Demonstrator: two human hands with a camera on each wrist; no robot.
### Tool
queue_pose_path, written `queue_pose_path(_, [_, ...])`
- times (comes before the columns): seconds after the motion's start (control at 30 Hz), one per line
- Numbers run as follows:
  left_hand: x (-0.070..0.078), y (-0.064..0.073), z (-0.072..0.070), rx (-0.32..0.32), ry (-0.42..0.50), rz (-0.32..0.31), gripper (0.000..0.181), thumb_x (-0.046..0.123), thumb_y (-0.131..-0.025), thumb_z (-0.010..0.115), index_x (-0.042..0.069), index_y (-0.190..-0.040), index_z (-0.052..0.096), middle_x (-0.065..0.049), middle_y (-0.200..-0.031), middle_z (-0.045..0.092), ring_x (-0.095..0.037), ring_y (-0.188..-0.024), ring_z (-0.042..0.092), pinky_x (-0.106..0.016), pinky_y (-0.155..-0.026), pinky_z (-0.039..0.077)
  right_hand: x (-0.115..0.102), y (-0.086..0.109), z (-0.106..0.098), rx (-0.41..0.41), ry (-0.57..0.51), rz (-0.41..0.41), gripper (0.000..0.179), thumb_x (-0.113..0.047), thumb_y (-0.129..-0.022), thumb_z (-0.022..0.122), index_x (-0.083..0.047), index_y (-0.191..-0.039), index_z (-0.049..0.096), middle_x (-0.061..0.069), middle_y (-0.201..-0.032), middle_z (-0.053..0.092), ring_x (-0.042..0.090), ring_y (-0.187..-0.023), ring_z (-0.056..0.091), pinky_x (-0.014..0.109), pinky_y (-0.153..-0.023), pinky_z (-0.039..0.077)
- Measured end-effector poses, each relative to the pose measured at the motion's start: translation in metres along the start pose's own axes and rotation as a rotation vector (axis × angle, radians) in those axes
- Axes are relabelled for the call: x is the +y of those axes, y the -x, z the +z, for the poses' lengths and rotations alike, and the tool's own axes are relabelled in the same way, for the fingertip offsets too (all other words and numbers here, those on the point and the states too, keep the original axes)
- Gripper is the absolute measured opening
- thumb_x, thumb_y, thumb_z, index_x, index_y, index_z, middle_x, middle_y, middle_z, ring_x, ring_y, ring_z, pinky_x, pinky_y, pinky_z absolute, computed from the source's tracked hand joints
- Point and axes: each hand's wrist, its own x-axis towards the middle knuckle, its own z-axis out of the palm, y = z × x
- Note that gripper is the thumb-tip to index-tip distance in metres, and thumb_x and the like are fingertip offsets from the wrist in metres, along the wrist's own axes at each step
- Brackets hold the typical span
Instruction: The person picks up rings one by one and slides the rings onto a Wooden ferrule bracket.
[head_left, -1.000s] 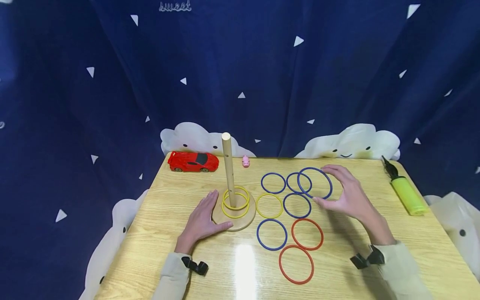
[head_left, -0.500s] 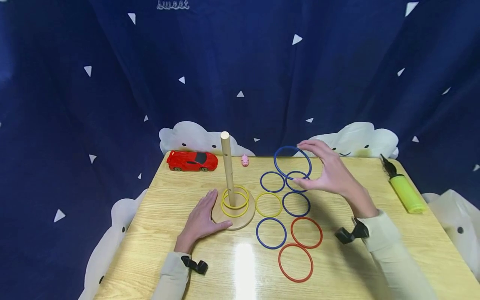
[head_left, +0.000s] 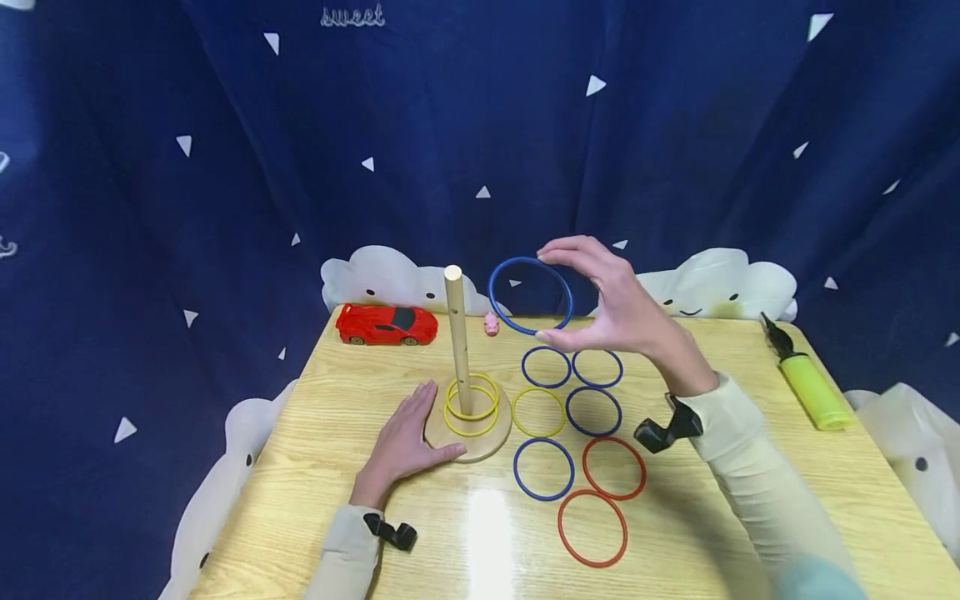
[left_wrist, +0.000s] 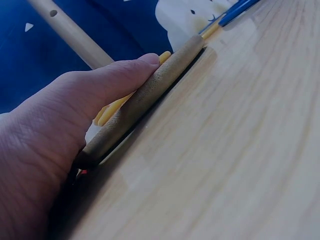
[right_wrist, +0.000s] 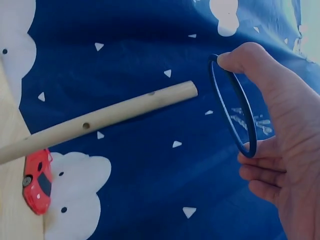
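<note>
Currently, R hand (head_left: 611, 300) pinching thin round blue ring (head_left: 491, 286) btwn thumb & fingertips, aloft, right of tall wooden peg (head_left: 457, 350), L hand (head_left: 405, 442), thumb spread from fingers, touching round wooden base (head_left: 495, 439).

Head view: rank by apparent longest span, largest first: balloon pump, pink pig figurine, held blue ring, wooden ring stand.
1. Wooden ring stand
2. Balloon pump
3. Held blue ring, lifted, so nearness may enlarge it
4. Pink pig figurine

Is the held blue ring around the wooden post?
No, the right wrist view shows a gap between the held blue ring and wooden post.
</note>
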Motion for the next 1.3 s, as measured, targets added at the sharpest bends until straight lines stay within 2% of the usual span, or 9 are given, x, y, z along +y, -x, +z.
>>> queue_pose_path(0.13, [0.000,0.000,0.000,-0.006,0.006,-0.009,0.127,0.082,-0.075,0.072,0.010,-0.167,0.023,-0.003,-0.173,0.024,-0.022,-0.160,0.019,-0.044,-0.130,0.021,-0.001,-0.016,0.009,0.012,-0.039,-0.035,0.083,-0.024,-0.054,0.098,0.004,-0.126,0.068,0.018,-0.129,0.066,0.033,-0.122,0.059,0.028,-0.111,0.044])
queue_pose_path(0.37, [-0.001,0.000,0.003,-0.031,0.003,-0.027,0.128,0.084,-0.075,0.070,0.012,-0.168,0.019,0.000,-0.174,0.020,-0.018,-0.161,0.014,-0.041,-0.131,0.017,0.001,-0.037,0.025,-0.013,-0.047,-0.016,0.084,-0.028,-0.058,0.099,0.002,-0.129,0.067,0.013,-0.133,0.064,0.027,-0.127,0.056,0.033,-0.111,0.046])
queue_pose_path(0.57, [-0.002,0.000,0.004,-0.049,-0.007,-0.037,0.129,0.087,-0.075,0.067,0.014,-0.168,0.017,0.001,-0.174,0.018,-0.017,-0.161,0.013,-0.040,-0.131,0.016,0.003,-0.040,0.040,-0.060,-0.030,0.005,0.086,-0.035,-0.059,0.100,0.001,-0.130,0.066,0.010,-0.132,0.064,0.024,-0.127,0.056,0.038,-0.110,0.047])
queue_pose_path(0.73, [-0.002,0.000,0.002,-0.044,-0.003,-0.038,0.129,0.087,-0.075,0.067,0.013,-0.168,0.018,0.000,-0.174,0.020,-0.018,-0.161,0.014,-0.041,-0.131,0.016,0.008,-0.032,0.052,-0.068,-0.020,0.019,0.076,-0.032,-0.064,0.093,0.002,-0.127,0.067,0.011,-0.130,0.064,0.024,-0.125,0.057,0.039,-0.108,0.049])
queue_pose_path(0.87, [-0.001,0.001,0.001,-0.050,0.001,-0.047,0.129,0.087,-0.075,0.067,0.014,-0.168,0.018,0.001,-0.174,0.019,-0.018,-0.161,0.014,-0.040,-0.131,0.016,0.014,-0.020,0.062,-0.096,-0.020,0.044,0.078,-0.034,-0.064,0.094,0.001,-0.128,0.066,0.012,-0.131,0.064,0.026,-0.125,0.057,0.042,-0.108,0.049])
queue_pose_path(1.1, [-0.002,0.001,0.002,-0.057,-0.008,-0.053,0.129,0.089,-0.074,0.066,0.015,-0.169,0.017,0.004,-0.174,0.017,-0.016,-0.161,0.013,-0.038,-0.131,0.015,0.025,0.008,0.086,-0.175,-0.022,0.116,0.085,-0.038,-0.063,0.096,0.003,-0.131,0.065,0.016,-0.134,0.062,0.029,-0.128,0.055,0.048,-0.110,0.048])
queue_pose_path(1.3, [-0.002,0.001,0.002,-0.036,-0.004,-0.039,0.129,0.088,-0.074,0.067,0.014,-0.168,0.018,0.001,-0.174,0.020,-0.018,-0.161,0.015,-0.040,-0.131,0.016,0.036,0.041,0.112,-0.231,-0.011,0.198,0.084,-0.040,-0.064,0.095,0.000,-0.131,0.065,0.015,-0.137,0.062,0.030,-0.133,0.054,0.050,-0.113,0.047])
